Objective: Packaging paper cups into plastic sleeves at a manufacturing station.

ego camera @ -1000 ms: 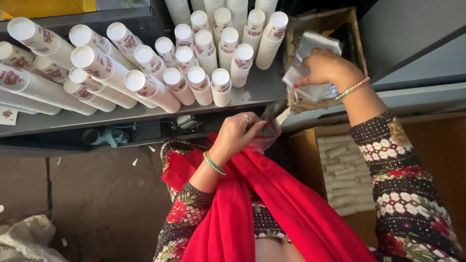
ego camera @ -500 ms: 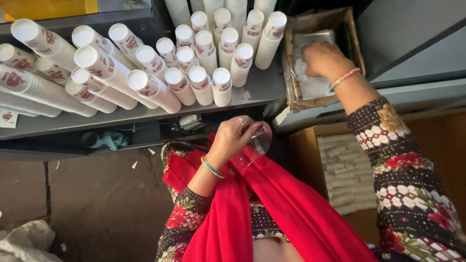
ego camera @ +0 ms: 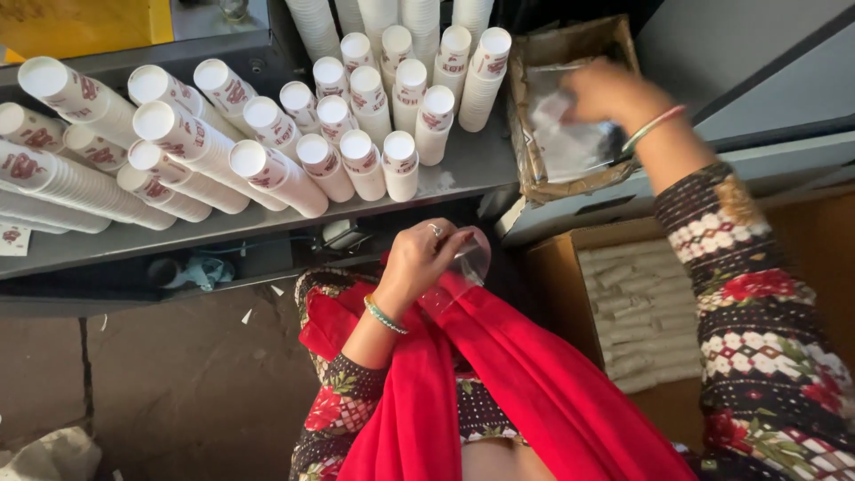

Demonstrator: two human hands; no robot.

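Note:
My left hand is closed around a clear plastic piece, held low in front of my red scarf, just under the shelf edge. My right hand reaches up into a brown cardboard box at the right end of the shelf and touches the clear plastic bags lying in it. The hand is blurred, so I cannot tell whether its fingers grip a bag.
Many stacks of white paper cups with red print stand and lean on the grey shelf. Below at right a carton holds rolled white sleeves. A red scarf hangs over my lap; concrete floor at left.
My right hand has gone from holding crumpled plastic above the box down into the box. My left hand has lifted slightly and now shows the clear piece.

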